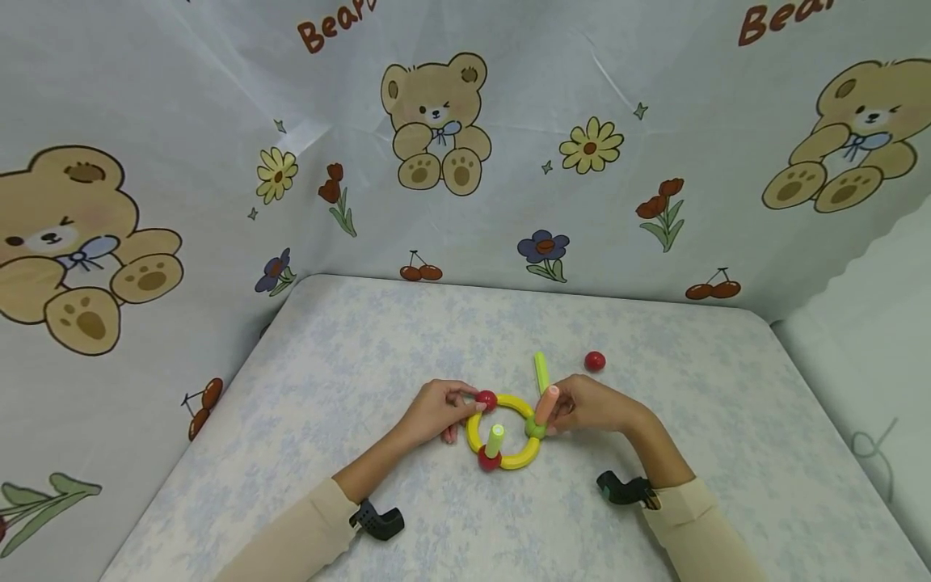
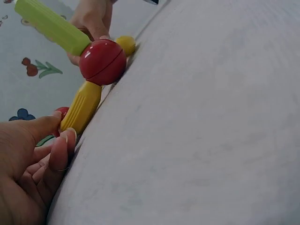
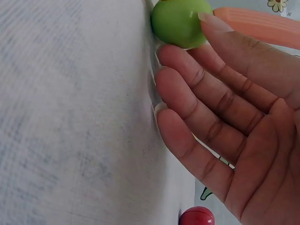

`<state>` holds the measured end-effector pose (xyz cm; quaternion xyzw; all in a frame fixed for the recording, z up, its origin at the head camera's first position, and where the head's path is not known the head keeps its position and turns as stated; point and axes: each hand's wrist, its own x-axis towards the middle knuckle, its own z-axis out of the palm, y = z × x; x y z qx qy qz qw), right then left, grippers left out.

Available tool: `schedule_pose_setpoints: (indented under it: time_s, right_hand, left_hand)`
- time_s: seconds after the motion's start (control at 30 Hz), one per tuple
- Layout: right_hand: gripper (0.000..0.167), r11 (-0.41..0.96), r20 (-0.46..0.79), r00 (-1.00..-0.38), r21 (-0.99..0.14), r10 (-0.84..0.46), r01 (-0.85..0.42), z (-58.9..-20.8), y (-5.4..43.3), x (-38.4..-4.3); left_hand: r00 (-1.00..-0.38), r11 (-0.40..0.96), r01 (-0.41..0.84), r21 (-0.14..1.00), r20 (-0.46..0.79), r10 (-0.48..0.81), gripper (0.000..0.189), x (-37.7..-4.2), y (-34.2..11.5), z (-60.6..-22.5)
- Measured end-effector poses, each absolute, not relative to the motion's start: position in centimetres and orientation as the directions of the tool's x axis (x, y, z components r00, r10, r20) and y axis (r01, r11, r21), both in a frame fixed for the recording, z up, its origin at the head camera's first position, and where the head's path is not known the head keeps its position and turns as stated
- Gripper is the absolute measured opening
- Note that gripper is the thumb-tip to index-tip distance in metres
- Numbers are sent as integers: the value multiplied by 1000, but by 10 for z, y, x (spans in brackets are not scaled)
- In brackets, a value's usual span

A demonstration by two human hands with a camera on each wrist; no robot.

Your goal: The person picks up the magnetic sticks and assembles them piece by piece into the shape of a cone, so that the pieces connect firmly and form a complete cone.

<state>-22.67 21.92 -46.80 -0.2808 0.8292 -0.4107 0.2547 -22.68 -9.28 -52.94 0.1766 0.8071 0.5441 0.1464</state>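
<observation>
A ring of curved yellow rods (image 1: 520, 461) lies on the table, joined by balls. My left hand (image 1: 435, 411) holds the ring's far-left red ball (image 1: 486, 399) between thumb and fingers, beside a yellow rod end (image 2: 83, 108). On the near red ball (image 2: 103, 62) stands a light green rod (image 1: 494, 440). My right hand (image 1: 591, 404) pinches the green ball (image 3: 180, 22) at the ring's right side, thumb on top and fingertips beside it. An orange rod (image 1: 547, 404) sticks up from that ball.
Beyond the right hand is a loose red ball (image 1: 595, 361). A yellow-green rod (image 1: 541, 370) extends away from behind that hand. The table (image 1: 407, 339) meets a bear-printed cloth (image 1: 502, 218) at its far edge. Each wrist wears a black camera (image 1: 378, 521).
</observation>
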Motion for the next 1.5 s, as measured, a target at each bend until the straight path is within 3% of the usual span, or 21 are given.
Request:
schedule_pose_setpoints:
  time_s: [0.33, 0.53, 0.67, 0.77, 0.9, 1.0, 1.1, 1.23, 1.5]
  right_hand:
    - [19, 505, -239, -646, -822, -725, -263, -471, 217, -225]
    - [17, 482, -232, -616, -831, -753, -277, -470, 218, -224]
    - [16, 494, -249, -609, -826, -753, -271, -467, 220, -225]
    - [16, 526, -265, -645, -812, -717, -252, -464, 224, -226]
    - [11, 571, -220, -770, -792, -599, -218, -460, 231, -229]
    - [17, 593, -130, -865, -776, -485, -216, -460, 233, -232]
    - [22, 616, -66, -922, -762, -381, -200, -462, 230, -234]
    - [27, 664, -75, -958, -735, -277, -134, -464, 220, -240]
    - [33, 788, -205, -965, -616, -162, -2, -463, 203, -256]
  left_hand:
    - [-900, 338, 133, 932, -29, 435, 23, -225, -92, -529]
    - [-852, 343, 184, 921, -25, 523, 28, -226, -96, -530]
    - [-810, 381, 285, 880, 8, 587, 30, -227, -98, -530]
    - [-778, 410, 371, 833, 38, 627, 32, -228, -98, -529]
    - [-756, 434, 443, 785, 67, 651, 34, -227, -96, -527]
    - [-772, 429, 421, 800, 67, 632, 34, -226, -95, -527]
    - [-805, 401, 346, 848, 49, 591, 30, -224, -93, -529]
    - [-841, 365, 274, 890, 37, 540, 22, -223, -91, -531]
    - [-850, 374, 269, 888, 36, 525, 20, -223, -92, -532]
